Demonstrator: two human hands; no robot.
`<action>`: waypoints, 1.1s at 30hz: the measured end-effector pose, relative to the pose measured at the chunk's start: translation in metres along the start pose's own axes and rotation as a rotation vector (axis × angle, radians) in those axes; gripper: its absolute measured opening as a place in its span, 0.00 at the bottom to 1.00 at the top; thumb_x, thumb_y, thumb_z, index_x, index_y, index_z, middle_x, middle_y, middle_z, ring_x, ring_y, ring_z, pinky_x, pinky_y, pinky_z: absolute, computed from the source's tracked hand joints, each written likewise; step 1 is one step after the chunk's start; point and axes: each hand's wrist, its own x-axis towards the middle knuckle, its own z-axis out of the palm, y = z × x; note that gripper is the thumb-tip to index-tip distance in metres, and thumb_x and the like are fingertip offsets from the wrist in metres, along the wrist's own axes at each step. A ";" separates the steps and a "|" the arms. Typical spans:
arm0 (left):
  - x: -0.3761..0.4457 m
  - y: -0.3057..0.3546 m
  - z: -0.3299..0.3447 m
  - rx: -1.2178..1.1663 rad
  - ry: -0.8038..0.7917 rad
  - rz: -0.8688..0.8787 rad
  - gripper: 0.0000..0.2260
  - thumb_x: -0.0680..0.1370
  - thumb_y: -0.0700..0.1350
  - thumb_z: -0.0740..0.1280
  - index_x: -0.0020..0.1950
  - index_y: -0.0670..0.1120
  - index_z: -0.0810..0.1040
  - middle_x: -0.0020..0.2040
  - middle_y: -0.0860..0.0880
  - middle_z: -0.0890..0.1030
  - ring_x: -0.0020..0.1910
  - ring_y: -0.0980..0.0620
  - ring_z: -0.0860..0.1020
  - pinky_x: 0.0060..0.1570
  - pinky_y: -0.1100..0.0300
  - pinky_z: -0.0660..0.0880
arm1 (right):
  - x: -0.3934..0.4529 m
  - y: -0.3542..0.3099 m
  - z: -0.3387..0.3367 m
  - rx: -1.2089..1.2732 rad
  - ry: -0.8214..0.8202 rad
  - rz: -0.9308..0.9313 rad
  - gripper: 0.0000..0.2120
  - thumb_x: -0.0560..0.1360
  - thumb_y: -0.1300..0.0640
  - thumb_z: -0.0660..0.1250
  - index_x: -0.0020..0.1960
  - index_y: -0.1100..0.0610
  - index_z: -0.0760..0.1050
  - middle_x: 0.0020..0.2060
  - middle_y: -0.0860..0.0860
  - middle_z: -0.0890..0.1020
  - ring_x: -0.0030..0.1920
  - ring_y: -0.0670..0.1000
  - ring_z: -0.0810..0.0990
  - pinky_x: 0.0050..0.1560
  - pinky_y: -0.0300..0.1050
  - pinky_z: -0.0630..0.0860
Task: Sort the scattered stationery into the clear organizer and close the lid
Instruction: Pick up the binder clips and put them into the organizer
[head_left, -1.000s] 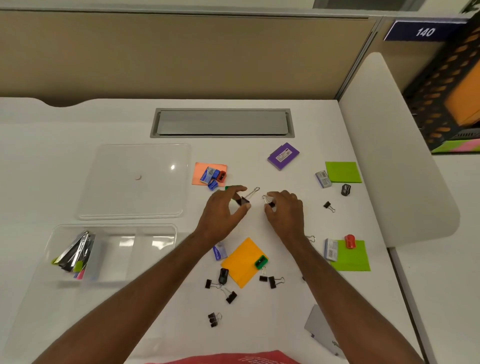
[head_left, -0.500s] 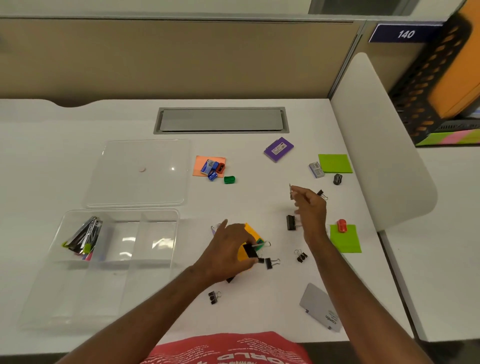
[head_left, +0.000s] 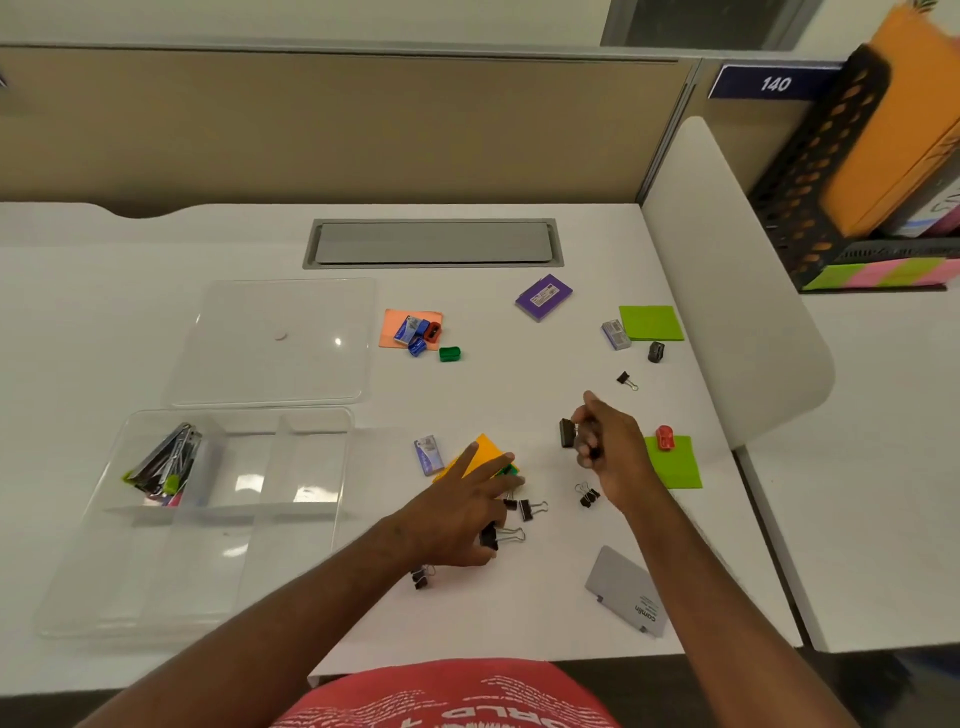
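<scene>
Clear plastic organizer (head_left: 218, 525) is sitting open at the left of the white surface (head_left: 130, 322), its lid (head_left: 275, 343) lying flat just behind it. Left hand (head_left: 457, 514) is pinching a black binder clip (head_left: 491, 536) near the orange sticky pad (head_left: 485, 454), two fingers extended. Right hand (head_left: 605, 441) is gripping another black clip (head_left: 567, 433) above the surface. Loose clips (head_left: 586, 493) are lying between the hands.

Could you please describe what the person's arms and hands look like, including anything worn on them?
Both forearms are bare to the bottom of the frame: no sleeves, gloves, watch, rings or wristbands show on the left hand or the right hand. The only clothing in view is a red garment with white printed lettering at the bottom edge.
</scene>
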 end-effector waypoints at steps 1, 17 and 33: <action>0.001 0.000 0.000 0.008 -0.017 0.003 0.14 0.73 0.56 0.67 0.52 0.49 0.81 0.77 0.50 0.65 0.81 0.47 0.48 0.76 0.37 0.43 | -0.003 0.002 -0.004 -0.160 -0.010 -0.056 0.16 0.79 0.50 0.66 0.33 0.53 0.78 0.22 0.48 0.68 0.24 0.47 0.63 0.23 0.37 0.60; 0.006 0.007 0.001 -0.037 0.147 -0.032 0.15 0.75 0.55 0.67 0.57 0.49 0.82 0.59 0.51 0.80 0.73 0.49 0.67 0.76 0.43 0.56 | -0.032 0.055 -0.024 -1.490 -0.277 -0.481 0.14 0.73 0.44 0.69 0.59 0.39 0.74 0.38 0.44 0.79 0.44 0.47 0.78 0.36 0.40 0.62; -0.030 0.003 -0.032 -1.087 0.525 -0.570 0.10 0.71 0.47 0.78 0.51 0.53 0.84 0.56 0.57 0.83 0.63 0.63 0.75 0.63 0.59 0.70 | -0.021 0.070 -0.006 -1.582 -0.223 -0.652 0.08 0.77 0.44 0.61 0.53 0.45 0.73 0.44 0.48 0.83 0.46 0.51 0.80 0.39 0.43 0.63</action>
